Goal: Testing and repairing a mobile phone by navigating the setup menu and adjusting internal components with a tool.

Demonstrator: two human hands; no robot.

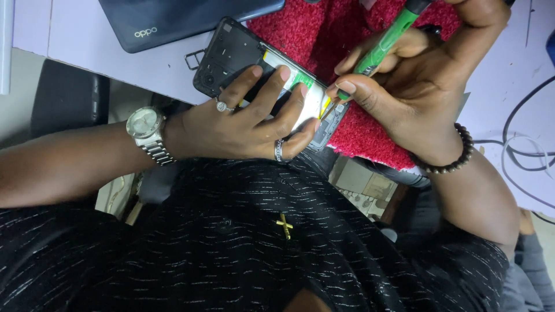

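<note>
An opened black phone (228,55) lies with its back removed, battery and inner frame showing, half on a red mat (324,32) at the desk's near edge. My left hand (248,115), with rings and a metal wristwatch, rests on the phone and holds it down with spread fingers. My right hand (404,86), wearing a bead bracelet, grips a green-handled screwdriver (384,43). Its tip points down at the phone's lower end, beside my left fingertips. The exact spot under the tip is hidden by my fingers.
A dark blue phone back cover (173,20) lies on the pale desk (87,40) at the upper left, with a small SIM tray (193,59) next to the phone. Dark cables (517,144) curl on the desk at the right. My dark speckled shirt fills the lower view.
</note>
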